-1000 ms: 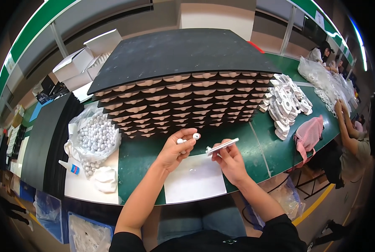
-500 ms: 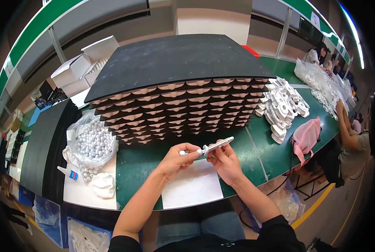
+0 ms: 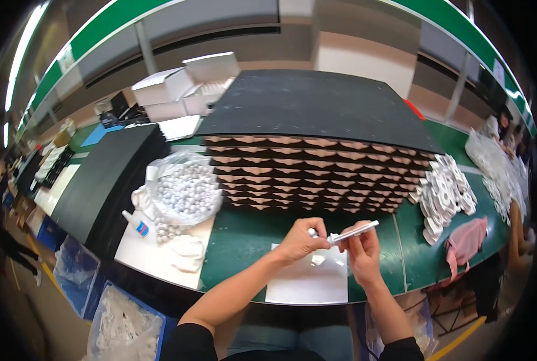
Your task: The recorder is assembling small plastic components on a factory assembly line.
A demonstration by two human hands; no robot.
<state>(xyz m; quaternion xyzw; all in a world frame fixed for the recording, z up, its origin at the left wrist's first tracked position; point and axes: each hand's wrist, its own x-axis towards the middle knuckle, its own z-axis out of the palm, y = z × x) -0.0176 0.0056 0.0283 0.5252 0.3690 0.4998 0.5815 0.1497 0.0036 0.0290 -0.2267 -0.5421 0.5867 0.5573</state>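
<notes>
1. Both forearms are bare from the elbow down to the wrist.
2. Dark, near-black sleeves cover the upper arms and end at about the elbows.
3. The left hand [image 3: 298, 242] is bare, without a glove.
4. The right hand [image 3: 361, 251] is bare, without a glove.
5. Blue fabric covers the lap.

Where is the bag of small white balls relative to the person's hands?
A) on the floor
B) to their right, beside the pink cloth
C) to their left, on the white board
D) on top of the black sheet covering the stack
C: the bag of white balls sits left of the left hand and right hand, on the white board.
</notes>
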